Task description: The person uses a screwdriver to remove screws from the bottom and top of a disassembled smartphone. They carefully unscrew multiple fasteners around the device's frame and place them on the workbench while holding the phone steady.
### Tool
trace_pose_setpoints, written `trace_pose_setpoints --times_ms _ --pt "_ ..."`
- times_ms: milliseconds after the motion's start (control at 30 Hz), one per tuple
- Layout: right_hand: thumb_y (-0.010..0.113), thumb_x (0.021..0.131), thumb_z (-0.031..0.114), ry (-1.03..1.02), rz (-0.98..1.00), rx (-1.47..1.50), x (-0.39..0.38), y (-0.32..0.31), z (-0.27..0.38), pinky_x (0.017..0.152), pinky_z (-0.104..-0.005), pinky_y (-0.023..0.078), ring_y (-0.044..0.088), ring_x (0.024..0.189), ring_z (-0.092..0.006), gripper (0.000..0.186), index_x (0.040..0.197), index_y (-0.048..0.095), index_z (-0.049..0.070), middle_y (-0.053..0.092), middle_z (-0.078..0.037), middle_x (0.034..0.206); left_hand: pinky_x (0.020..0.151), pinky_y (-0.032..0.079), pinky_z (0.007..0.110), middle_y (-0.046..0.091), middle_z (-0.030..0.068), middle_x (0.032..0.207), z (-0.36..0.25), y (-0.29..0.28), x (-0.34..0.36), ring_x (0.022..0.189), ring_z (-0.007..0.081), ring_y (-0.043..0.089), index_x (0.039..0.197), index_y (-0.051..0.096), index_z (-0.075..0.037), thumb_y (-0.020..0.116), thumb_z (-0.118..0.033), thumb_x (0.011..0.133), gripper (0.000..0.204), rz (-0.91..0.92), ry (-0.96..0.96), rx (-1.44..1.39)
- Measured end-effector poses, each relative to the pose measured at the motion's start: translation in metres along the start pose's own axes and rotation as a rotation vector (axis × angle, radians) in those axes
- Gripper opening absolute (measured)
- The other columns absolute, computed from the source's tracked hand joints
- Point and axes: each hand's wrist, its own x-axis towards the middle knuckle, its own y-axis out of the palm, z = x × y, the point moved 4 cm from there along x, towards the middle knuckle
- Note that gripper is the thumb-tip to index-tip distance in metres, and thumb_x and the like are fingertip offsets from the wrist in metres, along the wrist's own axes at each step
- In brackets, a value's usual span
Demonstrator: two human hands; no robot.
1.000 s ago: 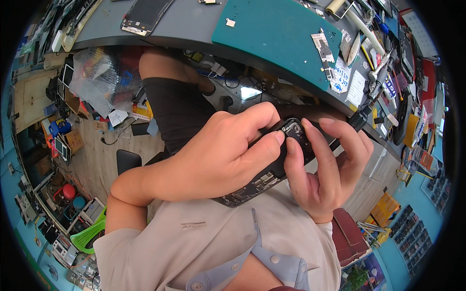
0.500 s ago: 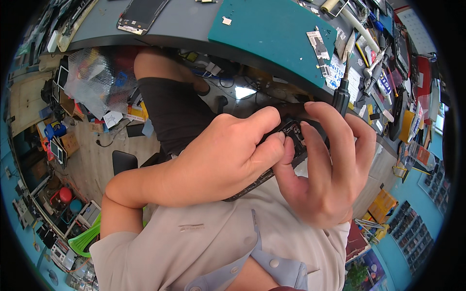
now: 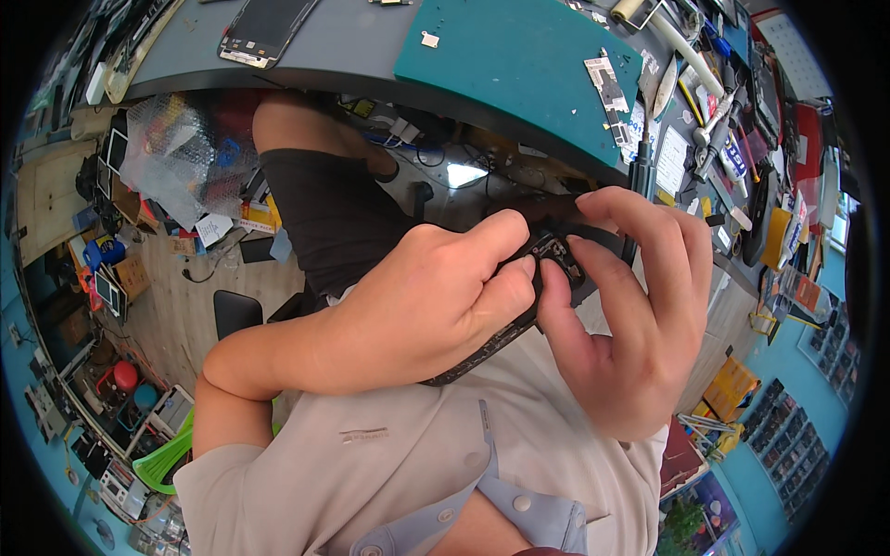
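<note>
While the wearer's light beige shirt (image 3: 436, 431) fills the lower part of the view, both bare hands meet in front of it over an opened black smartphone (image 3: 556, 252), which lies slantwise above the lap, its inner parts exposed at the upper end. The left hand (image 3: 454, 296) is clamped on the phone, thumb and forefinger together at its upper edge. The right hand (image 3: 640, 324) has thumb and forefinger slightly apart at that same end; whether they grip a small part cannot be told. A black-handled screwdriver (image 3: 642, 171) points away from behind the right fingers, its lower part hidden. Below are dark shorts (image 3: 343, 213).

Beyond the hands, a gray workbench (image 3: 362, 46) carries a green mat (image 3: 510, 65) with a small silvery plate (image 3: 430, 39) and a narrow circuit board (image 3: 607, 88). A phone display (image 3: 269, 32) lies left of the mat. Bubble wrap (image 3: 185, 157) is heaped below the bench's left side.
</note>
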Motion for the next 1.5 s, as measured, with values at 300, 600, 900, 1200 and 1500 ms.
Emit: trace_pose_setpoints --times_ms 300,600,900,1200,1500 --pt "0.091 0.067 0.007 0.108 0.078 0.147 0.006 -0.008 -0.014 0.088 -0.0409 0.051 0.063 0.102 -0.0313 0.030 0.089 0.073 -0.002 0.070 -0.015 0.117 0.051 0.039 0.033 0.049 0.0067 0.062 -0.001 0.000 0.000 0.054 0.0150 0.045 0.105 0.060 -0.002 0.059 -0.019 0.110 0.018 0.033 -0.015 0.001" --pt "0.093 0.068 0.011 0.201 0.085 0.283 -0.004 -0.003 -0.023 0.095 -0.0406 0.051 0.065 0.109 -0.0298 0.036 0.099 0.079 -0.002 0.067 -0.017 0.121 0.054 0.038 0.028 0.054 -0.0004 0.066 0.006 -0.002 0.001 0.061 0.0048 0.048 0.104 0.066 -0.001 0.061 -0.024 0.111 0.025 0.029 -0.114 -0.088" --pt "0.086 0.080 0.004 0.309 -0.089 0.467 -0.020 0.003 -0.032 0.100 -0.0387 0.048 0.062 0.112 -0.0273 0.020 0.098 0.080 -0.002 0.066 -0.017 0.124 0.058 0.039 0.026 0.055 -0.0030 0.073 0.015 -0.007 0.006 0.069 0.0035 0.046 0.098 0.064 -0.001 0.060 -0.023 0.110 0.026 0.033 -0.117 -0.163" --pt "0.085 0.080 0.003 0.244 -0.155 0.431 -0.023 0.002 -0.040 0.088 -0.0377 0.052 0.066 0.108 -0.0286 0.017 0.096 0.080 -0.001 0.068 -0.019 0.122 0.059 0.033 0.028 0.043 -0.0044 0.072 0.002 -0.018 0.018 0.070 0.0053 0.036 0.088 0.055 -0.002 0.060 -0.024 0.109 0.032 0.120 -0.110 -0.201" --pt "0.084 0.078 0.004 0.189 -0.106 0.507 -0.027 0.002 -0.032 0.087 -0.0381 0.050 0.061 0.105 -0.0291 0.014 0.087 0.075 -0.001 0.066 -0.021 0.122 0.061 0.034 0.030 0.041 -0.0031 0.074 -0.010 -0.031 0.034 0.072 0.0065 0.036 0.087 0.054 -0.001 0.062 -0.020 0.108 0.030 0.326 -0.104 -0.174"
